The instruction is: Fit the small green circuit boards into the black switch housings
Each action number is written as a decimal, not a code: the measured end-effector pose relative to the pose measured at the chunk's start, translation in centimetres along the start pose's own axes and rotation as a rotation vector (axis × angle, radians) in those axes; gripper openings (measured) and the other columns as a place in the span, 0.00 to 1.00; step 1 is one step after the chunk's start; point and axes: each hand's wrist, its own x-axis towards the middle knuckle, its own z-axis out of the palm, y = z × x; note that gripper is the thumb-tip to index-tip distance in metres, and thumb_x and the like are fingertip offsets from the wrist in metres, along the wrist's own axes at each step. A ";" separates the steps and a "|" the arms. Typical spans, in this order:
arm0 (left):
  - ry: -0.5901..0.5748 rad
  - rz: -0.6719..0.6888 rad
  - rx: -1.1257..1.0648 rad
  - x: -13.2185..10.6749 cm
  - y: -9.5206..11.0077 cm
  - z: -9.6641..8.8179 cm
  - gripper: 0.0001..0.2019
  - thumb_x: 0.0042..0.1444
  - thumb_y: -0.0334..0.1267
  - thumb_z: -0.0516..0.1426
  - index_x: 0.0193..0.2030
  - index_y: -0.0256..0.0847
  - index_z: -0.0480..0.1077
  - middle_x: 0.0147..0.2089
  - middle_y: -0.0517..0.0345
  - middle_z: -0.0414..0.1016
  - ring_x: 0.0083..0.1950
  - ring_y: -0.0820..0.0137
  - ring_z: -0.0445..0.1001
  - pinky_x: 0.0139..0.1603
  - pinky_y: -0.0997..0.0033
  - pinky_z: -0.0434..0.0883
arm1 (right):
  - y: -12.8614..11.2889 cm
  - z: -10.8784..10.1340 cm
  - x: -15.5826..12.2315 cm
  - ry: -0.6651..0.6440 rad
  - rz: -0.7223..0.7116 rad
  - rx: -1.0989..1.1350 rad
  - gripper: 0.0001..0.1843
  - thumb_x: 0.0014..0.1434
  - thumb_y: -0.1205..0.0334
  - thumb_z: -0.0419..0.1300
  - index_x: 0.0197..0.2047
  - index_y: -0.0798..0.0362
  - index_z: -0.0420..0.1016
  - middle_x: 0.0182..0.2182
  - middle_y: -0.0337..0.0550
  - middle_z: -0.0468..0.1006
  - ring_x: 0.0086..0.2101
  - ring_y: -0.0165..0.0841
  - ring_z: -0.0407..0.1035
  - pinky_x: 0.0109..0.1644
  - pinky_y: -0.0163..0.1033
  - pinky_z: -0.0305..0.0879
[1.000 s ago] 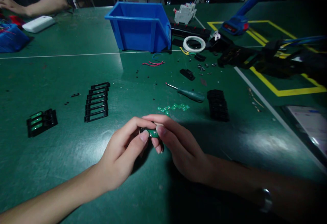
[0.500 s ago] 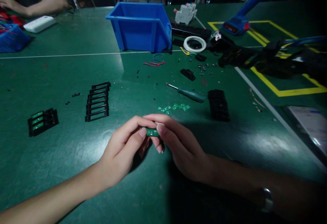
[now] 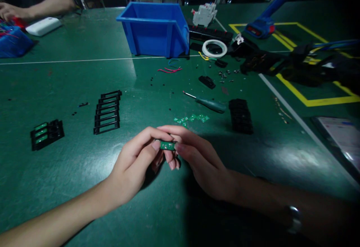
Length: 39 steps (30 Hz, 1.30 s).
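Note:
Between my two hands is a small green circuit board (image 3: pixel 167 145) with a dark edge, perhaps a black frame, around it. My left hand (image 3: pixel 135 164) pinches its left end with thumb and fingers. At the right end, my right hand (image 3: pixel 204 162) has its thumb on the board and its fingers curled behind; the fingertips below are partly hidden. Just beyond the hands lie several small green boards (image 3: pixel 192 118) in a loose row. A green-handled screwdriver (image 3: pixel 209 104) rests behind them. Black frames (image 3: pixel 107 113) stand in a row to the left, and black pieces (image 3: pixel 241 115) are stacked on the right.
Farther left sit black parts with green boards in them (image 3: pixel 47 134). A blue bin (image 3: pixel 153 33), a white tape roll (image 3: pixel 214 48), small screws (image 3: pixel 223 74) and a blue power tool (image 3: pixel 261 27) are at the back. A co-worker's arm (image 3: pixel 45 6) reaches in at far left.
My right thumb has shifted slightly right and down, baring more of the green board. The fingertips beneath have moved a little. At far left the co-worker's hand has moved.

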 end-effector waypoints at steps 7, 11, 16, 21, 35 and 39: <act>0.005 -0.021 -0.016 0.1 0.1 -0.1 0.10 0.73 0.32 0.49 0.49 0.38 0.72 0.36 0.56 0.79 0.38 0.71 0.79 0.37 0.72 0.69 | 0.0 0.0 0.0 0.005 0.003 0.003 0.19 0.75 0.64 0.49 0.65 0.56 0.68 0.34 0.40 0.74 0.32 0.27 0.68 0.37 0.35 0.68; 0.001 -0.025 -0.017 0.0 0.1 0.0 0.10 0.72 0.32 0.49 0.50 0.38 0.72 0.37 0.56 0.79 0.37 0.71 0.79 0.36 0.73 0.68 | 0.0 0.0 0.0 -0.003 0.001 -0.003 0.19 0.75 0.64 0.49 0.65 0.54 0.69 0.34 0.40 0.74 0.33 0.27 0.68 0.38 0.34 0.68; -0.002 -0.033 -0.017 0.1 0.2 -0.1 0.09 0.72 0.33 0.50 0.48 0.37 0.72 0.36 0.55 0.78 0.37 0.70 0.78 0.34 0.73 0.67 | -0.2 0.0 0.1 -0.005 -0.003 -0.004 0.18 0.75 0.64 0.49 0.64 0.54 0.70 0.34 0.39 0.73 0.32 0.27 0.67 0.37 0.34 0.68; -0.008 -0.048 -0.005 0.1 0.3 -0.3 0.08 0.71 0.34 0.51 0.49 0.37 0.71 0.36 0.53 0.78 0.37 0.67 0.79 0.35 0.70 0.68 | -0.2 0.0 0.1 -0.003 0.007 -0.006 0.19 0.75 0.64 0.49 0.65 0.53 0.70 0.34 0.39 0.73 0.32 0.28 0.67 0.37 0.35 0.68; -0.003 -0.064 0.024 0.2 0.4 -0.4 0.08 0.71 0.36 0.51 0.49 0.37 0.70 0.36 0.51 0.78 0.36 0.65 0.78 0.31 0.70 0.66 | -0.1 -0.1 0.1 -0.009 0.007 0.001 0.19 0.75 0.62 0.50 0.65 0.54 0.70 0.35 0.41 0.74 0.32 0.29 0.68 0.37 0.35 0.69; -0.015 -0.066 0.058 0.1 0.3 -0.6 0.10 0.72 0.37 0.51 0.50 0.37 0.71 0.34 0.51 0.79 0.30 0.70 0.71 0.28 0.72 0.63 | -0.3 0.0 0.1 0.000 -0.007 0.007 0.19 0.74 0.62 0.51 0.64 0.54 0.70 0.35 0.41 0.74 0.33 0.29 0.68 0.37 0.35 0.69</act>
